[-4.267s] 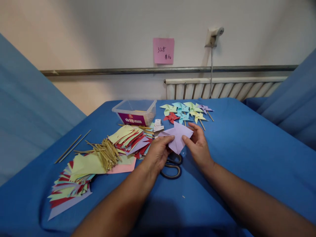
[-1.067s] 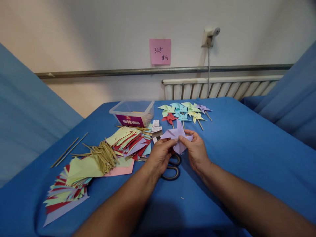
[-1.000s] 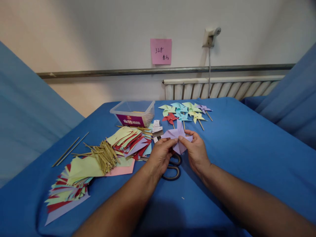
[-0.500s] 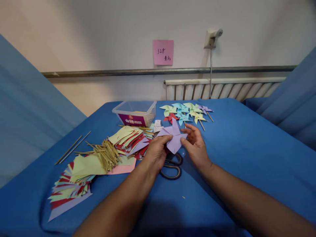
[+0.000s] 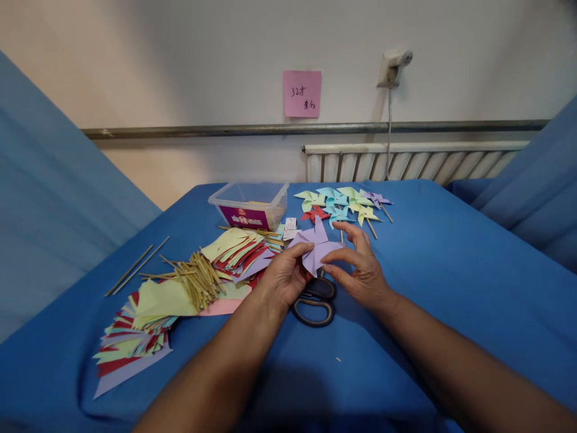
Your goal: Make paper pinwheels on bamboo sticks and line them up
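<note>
A purple paper pinwheel (image 5: 318, 242) is held up over the middle of the table, its blades folded in toward the centre. My left hand (image 5: 288, 270) pinches it from the left, the thumb lying on its front near the middle. My right hand (image 5: 360, 267) is closed at its lower right blade, thumb and index finger at the paper's edge and the other fingers bent. Below the hands lies a pair of scissors (image 5: 314, 313) with black handles; its blades are hidden. Whether a stick is fixed to the pinwheel cannot be made out.
Several finished pinwheels (image 5: 332, 197) on sticks lie at the back. Left of the hands are piles of cut coloured paper (image 5: 237, 249), more paper sheets (image 5: 135, 337) and a heap of short sticks (image 5: 198, 279). Behind them stands a clear plastic box (image 5: 247, 207). Two longer sticks (image 5: 135, 267) lie far left.
My right hand's thumb and fingers have moved from the right blade down to the lower blade of the pinwheel. My left hand keeps its hold. The view has shifted slightly.
</note>
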`<state>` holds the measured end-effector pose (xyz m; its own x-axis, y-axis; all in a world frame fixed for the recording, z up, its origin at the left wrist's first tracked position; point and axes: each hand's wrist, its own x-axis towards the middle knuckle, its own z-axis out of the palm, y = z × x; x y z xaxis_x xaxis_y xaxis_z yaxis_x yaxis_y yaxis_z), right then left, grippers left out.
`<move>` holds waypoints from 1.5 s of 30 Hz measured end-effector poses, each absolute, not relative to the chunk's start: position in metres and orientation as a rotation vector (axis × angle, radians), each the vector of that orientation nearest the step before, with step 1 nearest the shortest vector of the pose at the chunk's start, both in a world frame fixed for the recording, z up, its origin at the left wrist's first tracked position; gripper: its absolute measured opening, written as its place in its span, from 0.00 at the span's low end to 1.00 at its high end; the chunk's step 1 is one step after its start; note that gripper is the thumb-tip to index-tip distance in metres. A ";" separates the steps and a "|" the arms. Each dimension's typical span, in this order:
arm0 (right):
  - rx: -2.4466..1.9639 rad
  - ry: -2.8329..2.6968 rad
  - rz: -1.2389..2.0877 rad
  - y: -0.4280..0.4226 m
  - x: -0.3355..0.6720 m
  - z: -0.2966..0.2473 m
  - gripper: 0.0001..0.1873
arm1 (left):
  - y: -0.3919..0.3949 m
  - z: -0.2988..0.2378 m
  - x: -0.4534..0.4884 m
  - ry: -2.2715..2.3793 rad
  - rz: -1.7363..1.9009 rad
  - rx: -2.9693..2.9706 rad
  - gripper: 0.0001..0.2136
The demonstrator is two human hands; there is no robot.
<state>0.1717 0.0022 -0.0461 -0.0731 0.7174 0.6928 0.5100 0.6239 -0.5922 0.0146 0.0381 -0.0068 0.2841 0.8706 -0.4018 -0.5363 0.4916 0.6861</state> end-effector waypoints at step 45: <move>-1.274 -1.418 0.481 0.011 0.170 -0.051 0.07 | 0.038 -0.034 0.020 0.956 0.947 0.903 0.09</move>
